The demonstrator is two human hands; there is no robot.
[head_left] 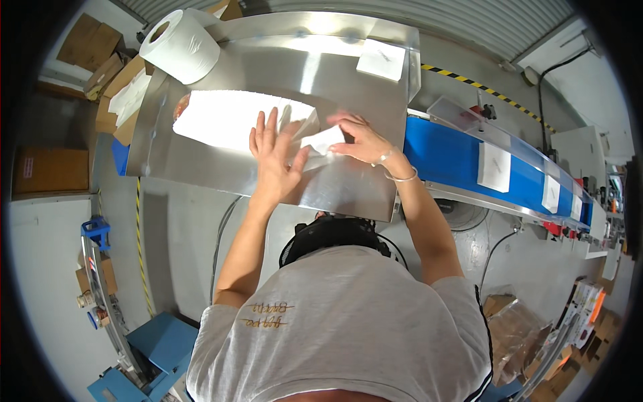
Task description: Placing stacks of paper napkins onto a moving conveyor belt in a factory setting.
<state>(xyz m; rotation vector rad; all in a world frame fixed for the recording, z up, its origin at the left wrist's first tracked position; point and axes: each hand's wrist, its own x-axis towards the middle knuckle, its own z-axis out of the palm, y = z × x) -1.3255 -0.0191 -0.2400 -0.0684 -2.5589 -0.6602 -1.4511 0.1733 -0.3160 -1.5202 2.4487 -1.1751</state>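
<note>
A long white bundle [218, 120] lies across the steel worktable [228, 165], and something reddish-brown shows at its left end. At the bundle's right end there are creased, partly see-through folds. My left hand [273, 151] rests on that end, palm down with fingers spread. Just to its right, my right hand [362, 139] pinches a small white folded sheet [324, 139] between thumb and fingers. The fingers of this hand are slightly blurred. Whether the sheet is joined to the bundle I cannot tell.
A big white roll [182, 48] stands at the table's far left corner. One flat white square packet [381, 59] lies at the far right. Beside the table, a blue conveyor belt [442, 149] with a clear guard carries several white packets [493, 167]. Cardboard boxes [52, 169] sit at left.
</note>
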